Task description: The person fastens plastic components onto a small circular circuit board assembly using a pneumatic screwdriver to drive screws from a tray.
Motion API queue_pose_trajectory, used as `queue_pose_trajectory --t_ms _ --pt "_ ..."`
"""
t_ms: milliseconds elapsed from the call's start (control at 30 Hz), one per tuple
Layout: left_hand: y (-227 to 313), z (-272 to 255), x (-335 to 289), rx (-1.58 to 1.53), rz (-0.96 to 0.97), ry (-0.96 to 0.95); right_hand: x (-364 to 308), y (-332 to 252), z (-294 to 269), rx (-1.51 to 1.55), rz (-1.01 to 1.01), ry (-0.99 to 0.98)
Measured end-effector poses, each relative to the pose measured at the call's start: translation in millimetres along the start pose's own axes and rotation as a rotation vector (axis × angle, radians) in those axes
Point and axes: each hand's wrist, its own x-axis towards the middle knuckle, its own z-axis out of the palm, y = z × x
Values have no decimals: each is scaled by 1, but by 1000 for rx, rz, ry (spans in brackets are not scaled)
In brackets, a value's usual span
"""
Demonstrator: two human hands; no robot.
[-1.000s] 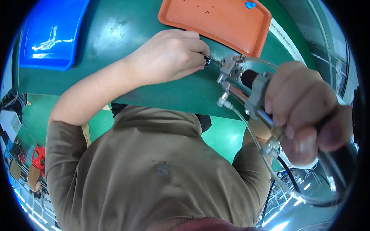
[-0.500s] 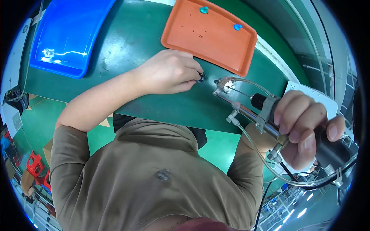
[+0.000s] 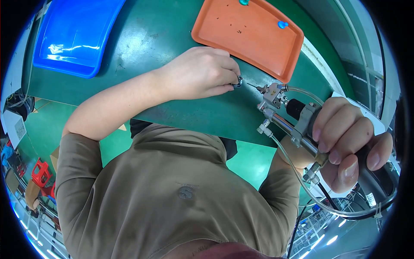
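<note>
My left hand (image 3: 202, 73) reaches over the green table and pinches a small dark, shiny metallic part (image 3: 238, 81) between thumb and fingers. Most of that part is hidden by the fingertips. On the right, my right hand (image 3: 345, 142) is wrapped round the black grip of a needle-tipped dispensing gun (image 3: 280, 118) with a metal barrel, a black knob and clear hoses. Its thin needle (image 3: 253, 85) points left at the small part, with the tip very close; whether they touch I cannot tell.
Beyond my left hand lies an orange tray (image 3: 258, 47) holding a green peg-like piece (image 3: 244, 2), a blue one (image 3: 283, 24) and several tiny dark bits. A blue tray (image 3: 73, 43) sits at far left. A clear hose (image 3: 293, 172) loops below the gun. The green table's (image 3: 194, 121) near edge borders my torso.
The gun has turned, and its needle now lines up with the part in my left hand. That hand keeps its pinch, slightly further right in the picture. The trays have shifted in view.
</note>
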Motion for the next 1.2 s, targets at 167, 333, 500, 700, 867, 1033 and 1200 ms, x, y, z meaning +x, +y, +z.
queue_pose_trajectory --t_ms 167,333,500,700,867,1033,1200 --pt "12 1 1 -120 -61 54 -1 11 12 119 -154 76" --pt "7 5 5 -405 79 91 -1 21 21 192 -270 54" --pt "3 -1 8 -304 86 53 -5 14 19 200 -342 131" --pt "3 -28 15 70 175 113 -15 -9 23 144 -473 245" --pt "-5 -32 24 175 63 259 -17 -18 22 66 -479 347" --pt "21 -12 38 -271 73 158 -18 -11 14 155 -409 273" --pt "15 -13 34 -327 39 24 -20 -8 16 173 -423 309"
